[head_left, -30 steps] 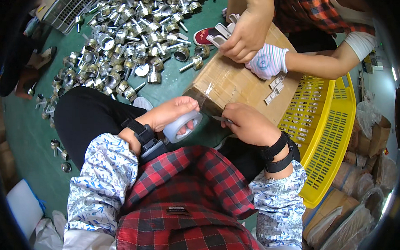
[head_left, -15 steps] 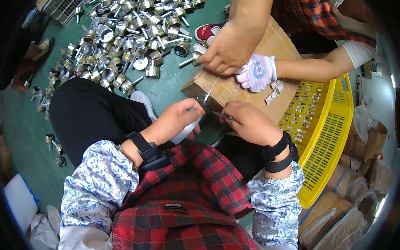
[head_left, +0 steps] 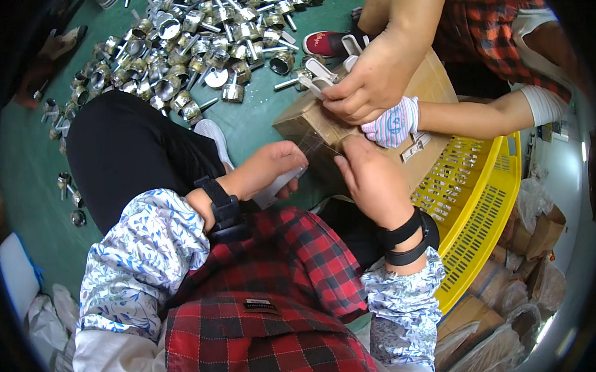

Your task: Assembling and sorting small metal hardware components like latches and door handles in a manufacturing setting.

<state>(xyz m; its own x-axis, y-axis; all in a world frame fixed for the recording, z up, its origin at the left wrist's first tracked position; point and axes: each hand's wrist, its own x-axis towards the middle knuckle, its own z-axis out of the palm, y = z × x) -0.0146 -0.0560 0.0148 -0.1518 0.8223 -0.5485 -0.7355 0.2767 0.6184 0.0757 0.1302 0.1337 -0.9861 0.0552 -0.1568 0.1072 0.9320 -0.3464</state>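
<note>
My left hand [head_left: 269, 167] is closed round a pale, shiny roll of clear tape [head_left: 277, 188]. A see-through strip [head_left: 314, 145] spans the gap between this hand and the near end of a cardboard box [head_left: 299, 120]. Against the box's near edge rests my right hand [head_left: 374, 177], its fingers curled inward and the thumb bent beside them; whatever they hold is hidden. A co-worker's bare hand [head_left: 366, 82] grips several pale metal handles [head_left: 320, 72] above the box. The co-worker's striped-gloved hand [head_left: 392, 123] presses on the box top, beside small metal clips [head_left: 415, 147].
Many metal cups with stems [head_left: 195, 52] lie heaped on the green floor at the far left. A yellow plastic basket [head_left: 486, 212] holding metal parts stands right of the box. Bagged cartons [head_left: 511, 270] sit farther right. My knee [head_left: 136, 146] is raised at left.
My right hand has moved up onto the box edge; the small blade it held no longer shows. The co-worker's bare hand moved right and now holds several handles instead of a stemmed cup.
</note>
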